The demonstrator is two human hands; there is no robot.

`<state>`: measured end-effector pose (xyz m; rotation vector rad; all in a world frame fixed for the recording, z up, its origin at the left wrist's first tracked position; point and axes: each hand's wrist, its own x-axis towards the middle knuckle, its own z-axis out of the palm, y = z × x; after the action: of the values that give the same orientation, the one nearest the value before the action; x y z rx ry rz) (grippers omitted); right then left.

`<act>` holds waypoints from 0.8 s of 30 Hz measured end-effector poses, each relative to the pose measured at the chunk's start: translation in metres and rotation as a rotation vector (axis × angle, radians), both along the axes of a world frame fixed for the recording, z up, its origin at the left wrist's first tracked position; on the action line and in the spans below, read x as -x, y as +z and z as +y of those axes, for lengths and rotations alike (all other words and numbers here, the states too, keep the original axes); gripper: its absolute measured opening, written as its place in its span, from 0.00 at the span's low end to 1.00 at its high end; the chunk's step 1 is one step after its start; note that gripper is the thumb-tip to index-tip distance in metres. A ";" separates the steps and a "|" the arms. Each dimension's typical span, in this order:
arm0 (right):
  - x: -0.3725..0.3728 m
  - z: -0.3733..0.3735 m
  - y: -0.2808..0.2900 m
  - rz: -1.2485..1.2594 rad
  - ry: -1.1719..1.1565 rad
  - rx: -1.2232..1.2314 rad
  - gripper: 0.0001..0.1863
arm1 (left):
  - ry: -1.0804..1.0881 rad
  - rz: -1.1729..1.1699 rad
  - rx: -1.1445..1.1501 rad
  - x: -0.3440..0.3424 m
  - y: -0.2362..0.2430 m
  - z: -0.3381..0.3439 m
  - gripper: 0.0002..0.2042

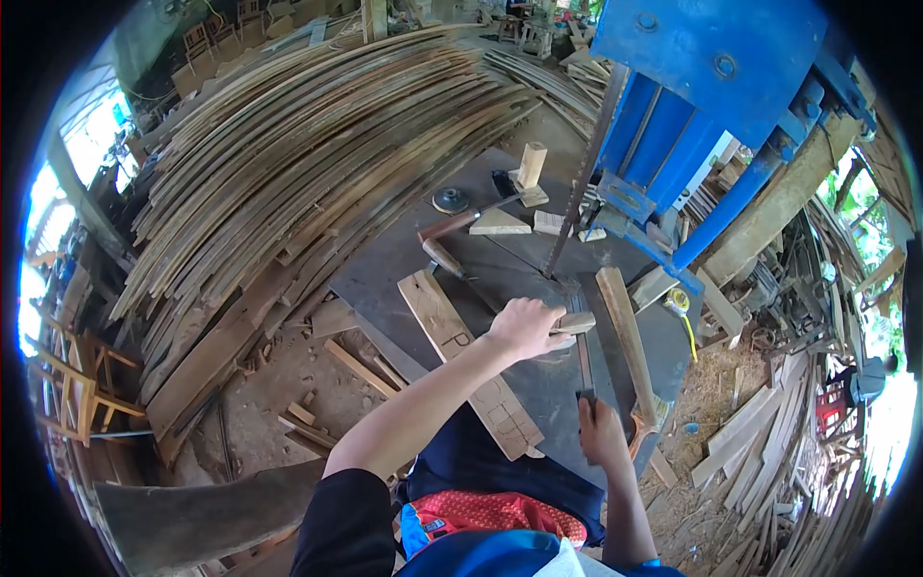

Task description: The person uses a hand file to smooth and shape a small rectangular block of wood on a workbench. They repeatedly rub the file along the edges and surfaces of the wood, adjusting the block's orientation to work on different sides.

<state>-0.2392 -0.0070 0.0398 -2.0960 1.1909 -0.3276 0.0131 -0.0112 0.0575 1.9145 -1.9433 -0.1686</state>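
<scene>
My left hand [527, 329] is closed on a small wooden block [577, 323] over the dark metal saw table. My right hand [604, 435], nearer to me, grips the dark handle of a file [585, 363]. The file's narrow metal blade points away from me, and its far part lies against or under the block; which one I cannot tell. Left of both hands, a plank with marked outlines [471, 363] rests slantwise on the table, partly behind my left forearm. A long wooden strip [627, 337] lies to the right of the file.
Beyond my hands rises a blue bandsaw [711, 58] with its upright blade [580, 183]. Wood offcuts [500, 223], a wooden-handled tool [450, 227] and a black disc [449, 200] lie on the table [385, 260]. A yellow tape measure [678, 302] sits at right; stacked boards [317, 144] fill the left.
</scene>
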 end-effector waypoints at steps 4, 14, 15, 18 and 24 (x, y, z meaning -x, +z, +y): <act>-0.034 -0.032 -0.011 -0.095 -0.040 -0.076 0.19 | 0.017 0.000 -0.010 0.000 0.006 -0.004 0.23; -0.003 -0.026 -0.023 -0.039 0.004 0.074 0.22 | -0.018 0.004 -0.039 0.010 0.004 0.001 0.23; -0.023 -0.037 -0.026 -0.084 0.017 0.100 0.21 | 0.000 0.021 -0.030 0.007 0.003 0.001 0.22; -0.029 -0.007 -0.030 -0.097 0.013 0.109 0.18 | 0.063 0.020 -0.013 -0.002 -0.001 0.003 0.22; -0.016 -0.005 0.002 -0.091 0.042 -0.024 0.17 | 0.036 -0.022 -0.014 -0.004 0.010 -0.006 0.21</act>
<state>-0.2229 -0.0123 0.0418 -2.0603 1.0910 -0.3827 0.0170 -0.0173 0.0672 1.9663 -1.9255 -0.1514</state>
